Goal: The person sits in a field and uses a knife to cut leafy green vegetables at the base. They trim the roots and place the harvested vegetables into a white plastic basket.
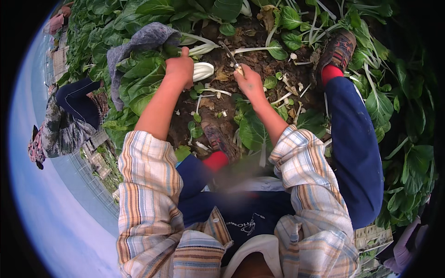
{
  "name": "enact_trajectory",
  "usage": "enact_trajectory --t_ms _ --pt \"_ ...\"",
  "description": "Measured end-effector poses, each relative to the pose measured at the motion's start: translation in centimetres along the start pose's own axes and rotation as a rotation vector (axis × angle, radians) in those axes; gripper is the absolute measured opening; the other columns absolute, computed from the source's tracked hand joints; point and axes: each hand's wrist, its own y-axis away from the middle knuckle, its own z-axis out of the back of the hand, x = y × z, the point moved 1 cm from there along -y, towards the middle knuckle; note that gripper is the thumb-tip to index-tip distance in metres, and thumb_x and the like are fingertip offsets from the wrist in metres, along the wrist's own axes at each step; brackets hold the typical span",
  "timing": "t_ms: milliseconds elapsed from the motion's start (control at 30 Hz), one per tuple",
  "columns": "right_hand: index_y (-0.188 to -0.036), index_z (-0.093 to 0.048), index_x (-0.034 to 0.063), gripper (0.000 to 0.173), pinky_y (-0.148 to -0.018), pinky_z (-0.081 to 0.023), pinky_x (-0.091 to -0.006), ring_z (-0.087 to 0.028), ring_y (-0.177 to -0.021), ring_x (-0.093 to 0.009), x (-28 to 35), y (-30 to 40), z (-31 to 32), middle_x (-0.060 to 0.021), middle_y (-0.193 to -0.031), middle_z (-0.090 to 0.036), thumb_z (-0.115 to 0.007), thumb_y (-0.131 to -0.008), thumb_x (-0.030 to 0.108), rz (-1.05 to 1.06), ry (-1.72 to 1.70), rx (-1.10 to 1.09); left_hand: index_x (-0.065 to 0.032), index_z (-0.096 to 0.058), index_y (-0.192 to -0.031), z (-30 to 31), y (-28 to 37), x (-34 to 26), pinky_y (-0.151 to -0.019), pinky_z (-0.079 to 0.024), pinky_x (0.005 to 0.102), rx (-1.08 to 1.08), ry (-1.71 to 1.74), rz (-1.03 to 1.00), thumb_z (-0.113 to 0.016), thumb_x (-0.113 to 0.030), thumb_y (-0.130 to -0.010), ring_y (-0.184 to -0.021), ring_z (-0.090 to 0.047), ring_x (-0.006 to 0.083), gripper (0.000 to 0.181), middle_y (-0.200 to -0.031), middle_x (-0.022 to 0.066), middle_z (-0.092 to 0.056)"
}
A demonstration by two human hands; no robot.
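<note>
My left hand [179, 70] is closed around a head of bok choy, its fingers mostly hidden. The white stalk base of this bok choy [203, 71] sticks out to the right, and its broad green leaves spread to the left. Just above lies another pale bok choy base [202, 49]. In my right hand [250, 83] is a small knife [228, 52] with a light-coloured handle. The blade points up and left, its tip close to the upper bok choy base. A grey cloth [146, 39] drapes over leaves beyond my left hand.
Trimmed leaves and stalk bits litter the brown soil [222, 74] between my shoes [335, 52]. Bok choy plants [94, 38] grow densely ahead and to the right. Another person [69, 118] bends over at the left. Plastic crates [373, 238] stand at lower right.
</note>
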Motion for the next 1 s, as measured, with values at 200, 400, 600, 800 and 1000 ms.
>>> enact_trajectory --t_ms 200,400,600,800,1000 --pt "-0.104 -0.055 -0.0007 0.032 -0.075 -0.045 -0.0427 -0.058 -0.087 -0.041 -2.0 -2.9 -2.7 -0.0241 -0.089 -0.062 -0.057 -0.086 0.025 -0.095 -0.024 0.081 0.0012 -0.058 -0.11 -3.8 1.2 -2.3 -0.094 -0.044 0.0408 -0.262 0.265 0.01 -0.075 -0.014 -0.062 -0.118 -0.045 0.0332 0.053 -0.13 0.0157 -0.037" --pt "-0.112 -0.057 0.0002 0.037 -0.076 -0.046 -0.0403 -0.06 -0.087 -0.04 -0.4 -2.5 -2.1 -0.0234 -0.091 -0.063 -0.058 -0.086 0.026 -0.091 -0.021 0.02 0.0018 -0.057 -0.109 -3.9 1.3 -0.7 -0.098 -0.039 0.0432 -0.283 0.344 0.005 -0.074 -0.015 -0.062 -0.118 -0.044 0.0373 0.053 -0.132 0.0166 -0.034" --pt "-0.1 -0.057 -0.0007 0.027 -0.056 -0.044 -0.0344 -0.057 -0.063 -0.023 -1.3 -3.9 -2.3 -0.0121 -0.071 -0.059 -0.057 -0.087 0.023 -0.142 -0.086 0.125 0.0034 -0.058 -0.11 -5.4 1.1 -0.3 -0.102 -0.037 0.04 -0.379 0.334 -0.014 -0.071 -0.014 -0.064 -0.125 -0.038 0.0362 0.051 -0.132 0.019 -0.035" --pt "-0.095 -0.052 0.0062 0.017 -0.042 -0.03 -0.023 -0.041 -0.052 -0.008 1.0 -6.6 -2.3 -0.0004 -0.074 -0.051 -0.055 -0.09 0.022 -0.399 -0.296 0.298 0.0016 -0.051 -0.111 -5.6 0.7 -0.3 -0.096 -0.042 0.0447 -0.362 0.337 -0.044 -0.073 -0.012 -0.057 -0.12 -0.044 0.0393 0.06 -0.143 0.0158 -0.026" --pt "-0.089 -0.054 0.0023 0.016 -0.037 -0.03 -0.0261 -0.04 -0.046 -0.009 0.2 -3.2 -0.8 -0.0041 -0.069 -0.054 -0.056 -0.087 0.018 -0.49 -0.065 0.442 0.0053 -0.051 -0.109 -6.4 0.9 -0.1 -0.085 -0.048 0.0412 -0.336 0.35 -0.064 -0.072 -0.01 -0.057 -0.105 -0.055 0.0356 0.058 -0.137 0.0153 -0.034"
